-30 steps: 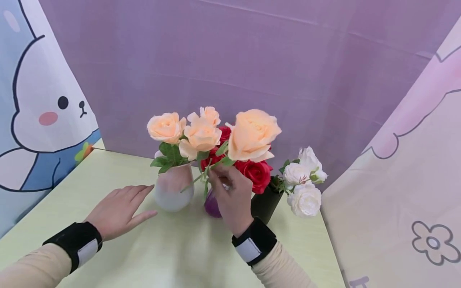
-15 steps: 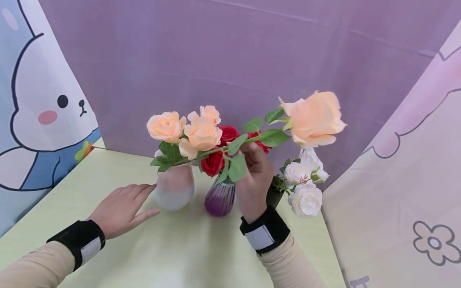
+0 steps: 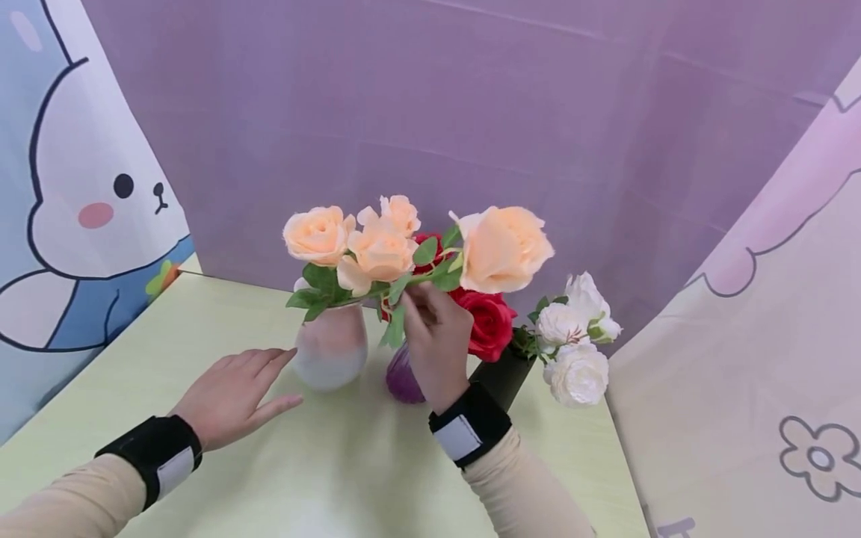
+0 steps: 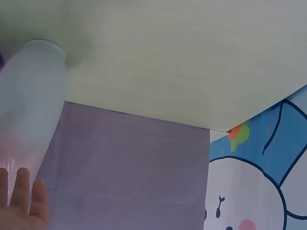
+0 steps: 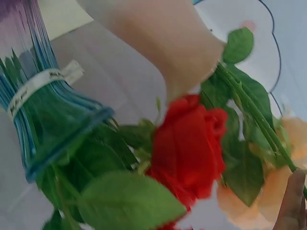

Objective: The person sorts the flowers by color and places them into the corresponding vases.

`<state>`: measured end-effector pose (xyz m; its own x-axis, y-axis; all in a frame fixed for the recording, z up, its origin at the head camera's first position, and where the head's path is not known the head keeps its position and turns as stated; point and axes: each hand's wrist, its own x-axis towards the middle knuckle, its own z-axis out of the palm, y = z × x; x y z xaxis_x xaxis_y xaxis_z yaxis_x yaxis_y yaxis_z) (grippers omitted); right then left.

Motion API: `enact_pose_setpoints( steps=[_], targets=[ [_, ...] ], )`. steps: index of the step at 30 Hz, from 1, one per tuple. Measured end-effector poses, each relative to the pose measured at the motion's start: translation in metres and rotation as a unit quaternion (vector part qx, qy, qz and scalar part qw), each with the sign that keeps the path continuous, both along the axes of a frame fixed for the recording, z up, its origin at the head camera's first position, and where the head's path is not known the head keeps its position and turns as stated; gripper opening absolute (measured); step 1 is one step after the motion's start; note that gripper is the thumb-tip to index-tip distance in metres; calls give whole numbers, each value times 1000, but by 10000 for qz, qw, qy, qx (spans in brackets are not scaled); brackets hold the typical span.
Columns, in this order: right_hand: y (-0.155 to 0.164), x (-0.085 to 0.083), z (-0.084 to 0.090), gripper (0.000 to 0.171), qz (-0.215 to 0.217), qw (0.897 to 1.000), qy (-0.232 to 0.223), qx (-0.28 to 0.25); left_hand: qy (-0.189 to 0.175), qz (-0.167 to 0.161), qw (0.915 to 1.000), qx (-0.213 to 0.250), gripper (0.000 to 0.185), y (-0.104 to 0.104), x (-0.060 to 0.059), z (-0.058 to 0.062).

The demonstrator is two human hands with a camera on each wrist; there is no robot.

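Observation:
My right hand [image 3: 437, 347] pinches the green stem of a large peach rose [image 3: 504, 250], whose bloom points right. That stem [image 5: 256, 115] runs left to the mouth of a pink-and-white vase [image 3: 329, 351], where smaller peach roses [image 3: 380, 254] stand. With its fingers straight, my left hand [image 3: 232, 396] reaches to the same vase's left side, fingertips right at the wall; the left wrist view has its fingers [image 4: 21, 189] over the pink part. Behind my right hand are red roses [image 3: 487, 325] in a ribbed purple vase [image 3: 406, 377], partly hidden.
To the right, a black vase [image 3: 501, 377] holds white flowers [image 3: 575, 370] leaning outward. All the vases stand on a pale yellow table [image 3: 323, 471]. A purple cloth [image 3: 430, 112] hangs behind, with printed panels at either side.
The large peach rose swung right and up, then came back left and lower with my right hand, its stem now at the pink-and-white vase's mouth. My left hand stays beside that vase.

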<state>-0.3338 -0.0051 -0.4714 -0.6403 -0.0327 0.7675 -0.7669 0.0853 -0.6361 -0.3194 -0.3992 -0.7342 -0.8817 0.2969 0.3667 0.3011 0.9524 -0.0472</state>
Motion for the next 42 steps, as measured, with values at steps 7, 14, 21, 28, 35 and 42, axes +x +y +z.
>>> enact_pose_setpoints(
  steps=[7,14,21,28,35,42],
  targets=[
    [-18,-23,-34,27,-179,9991,-178,354,-145,180,9997,-65,95,3,5,-5],
    [-34,-44,-57,23,-484,9965,-41,678,-105,154,9998,16,96,1,5,-16],
    [-50,-68,-75,6,-677,9926,-222,983,-170,307,9994,-51,97,1,5,-31],
    [-73,-95,-109,19,-830,9827,-803,1449,-153,312,9994,12,97,-2,5,-46],
    [-91,-99,-125,32,-457,9722,-1612,1635,-171,257,9995,82,97,-1,8,-53],
    [-106,-123,-154,34,-473,9580,-1926,2073,-161,300,9994,113,97,-3,9,-62]
  ],
)
